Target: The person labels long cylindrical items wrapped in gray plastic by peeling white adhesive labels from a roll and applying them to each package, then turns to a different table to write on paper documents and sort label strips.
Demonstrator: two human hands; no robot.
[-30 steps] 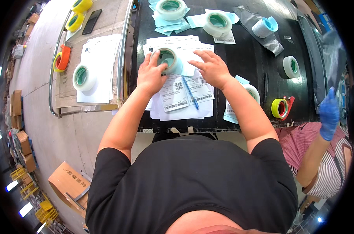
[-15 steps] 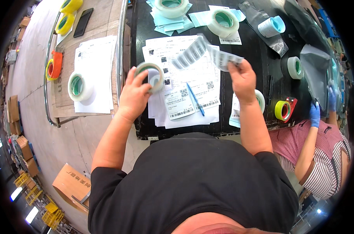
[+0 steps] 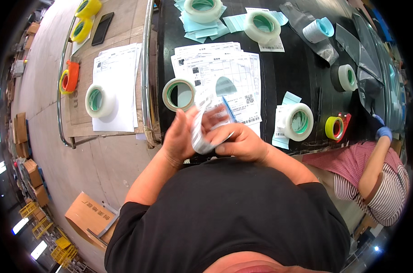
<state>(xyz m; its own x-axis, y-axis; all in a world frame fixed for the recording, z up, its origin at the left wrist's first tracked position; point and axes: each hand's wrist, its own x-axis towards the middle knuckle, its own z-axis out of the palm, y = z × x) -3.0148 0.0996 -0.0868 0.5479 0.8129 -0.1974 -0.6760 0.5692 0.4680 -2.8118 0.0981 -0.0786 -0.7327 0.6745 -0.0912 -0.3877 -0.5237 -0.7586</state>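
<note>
A curled strip of white barcode labels [image 3: 200,132] hangs between my two hands, close to my body at the table's near edge. My right hand [image 3: 245,142] pinches its lower end between thumb and fingers. My left hand [image 3: 181,136] is spread, its thumb up and its fingers reaching behind the strip, partly hidden and blurred. Just beyond the left hand, a roll of tape with a green core [image 3: 166,94] lies flat on the printed sheets [image 3: 240,68]. A blue pen [image 3: 228,108] rests on those sheets, its near end close to my right hand.
Clear tape rolls [image 3: 286,122] lie about the black table [image 3: 292,63], with pale blue label stacks [image 3: 199,28] at the back. A red tape dispenser [image 3: 345,123] sits at right, near a gloved co-worker's hand [image 3: 383,133]. The left cart holds papers [image 3: 120,91] and a phone [image 3: 102,29].
My left hand has let go of the tape roll, which now lies on the sheets, and has moved nearer. My right hand has brought the label strip leftward and toward my body.
</note>
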